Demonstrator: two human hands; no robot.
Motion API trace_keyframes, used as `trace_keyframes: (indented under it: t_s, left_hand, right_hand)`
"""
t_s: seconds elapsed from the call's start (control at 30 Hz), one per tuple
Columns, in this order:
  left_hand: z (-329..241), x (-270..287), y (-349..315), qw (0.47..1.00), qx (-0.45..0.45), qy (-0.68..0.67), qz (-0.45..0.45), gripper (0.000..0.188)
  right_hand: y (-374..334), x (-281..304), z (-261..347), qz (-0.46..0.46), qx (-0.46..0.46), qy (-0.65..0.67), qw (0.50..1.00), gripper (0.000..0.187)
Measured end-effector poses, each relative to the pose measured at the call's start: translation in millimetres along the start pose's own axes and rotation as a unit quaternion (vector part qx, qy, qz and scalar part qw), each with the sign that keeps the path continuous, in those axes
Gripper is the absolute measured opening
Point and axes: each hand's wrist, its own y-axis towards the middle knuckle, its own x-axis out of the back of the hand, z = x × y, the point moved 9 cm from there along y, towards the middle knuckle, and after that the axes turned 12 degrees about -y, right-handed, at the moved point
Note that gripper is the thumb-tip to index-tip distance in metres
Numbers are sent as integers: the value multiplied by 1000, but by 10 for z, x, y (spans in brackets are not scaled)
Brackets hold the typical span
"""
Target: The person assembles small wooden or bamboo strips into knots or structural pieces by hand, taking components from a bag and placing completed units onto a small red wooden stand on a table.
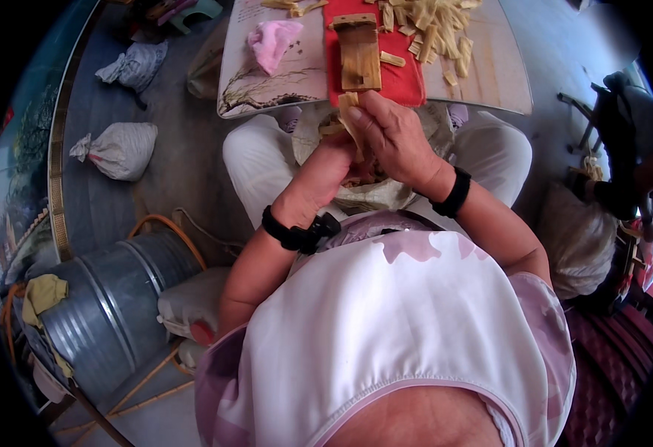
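A pale yellow, flat, wood-like strip (pixel 350 123) stands between my hands, over an open woven sack in my lap. My right hand (pixel 399 138) pinches the strip between thumb and fingers. My left hand (pixel 330 165) is closed at the strip's lower part, its fingers partly hidden. Just beyond the hands, a small wooden block tool (pixel 361 56) with a raised far end rests on a red cloth (pixel 411 83) at the table's near edge. A short yellow piece (pixel 392 59) lies beside the tool. The sack (pixel 375 197) holds small brownish bits, too small to name.
Many yellow strips (pixel 438 30) are heaped on the table's right (pixel 490 82). A pink cloth (pixel 274 43) lies on its left. White tied sacks (pixel 124 151) sit on the floor at left. A metal drum (pixel 118 302) and a plastic jug (pixel 191 302) stand near my left elbow.
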Motion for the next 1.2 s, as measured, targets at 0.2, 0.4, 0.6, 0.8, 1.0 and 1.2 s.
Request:
trace_keyframes:
  t_s: [0.2, 0.4, 0.6, 0.8, 1.0, 1.2]
  left_hand:
    - [-779, -472, -452, 692, -432, 577, -37, 29]
    - [-953, -686, -612, 665, -525, 531, -33, 41]
    - [-901, -391, -332, 771, -376, 512, -51, 31]
    - [-615, -438, -280, 983, -143, 69, 93, 20]
    - [-813, -166, -195, 907, -329, 262, 35, 14]
    - [-653, -160, -211, 910, -338, 238, -29, 22]
  right_hand:
    - [-107, -301, -319, 53, -185, 217, 957, 31]
    - [-309, -670, -295, 254, -358, 613, 656, 22]
    - [-100, -85, -2, 150, -87, 55, 983, 32]
    - [-34, 113, -224, 109, -139, 144, 974, 30]
    - [-177, -104, -163, 193, -224, 422, 857, 24]
    - [-137, -47, -177, 97, -213, 368, 900, 26]
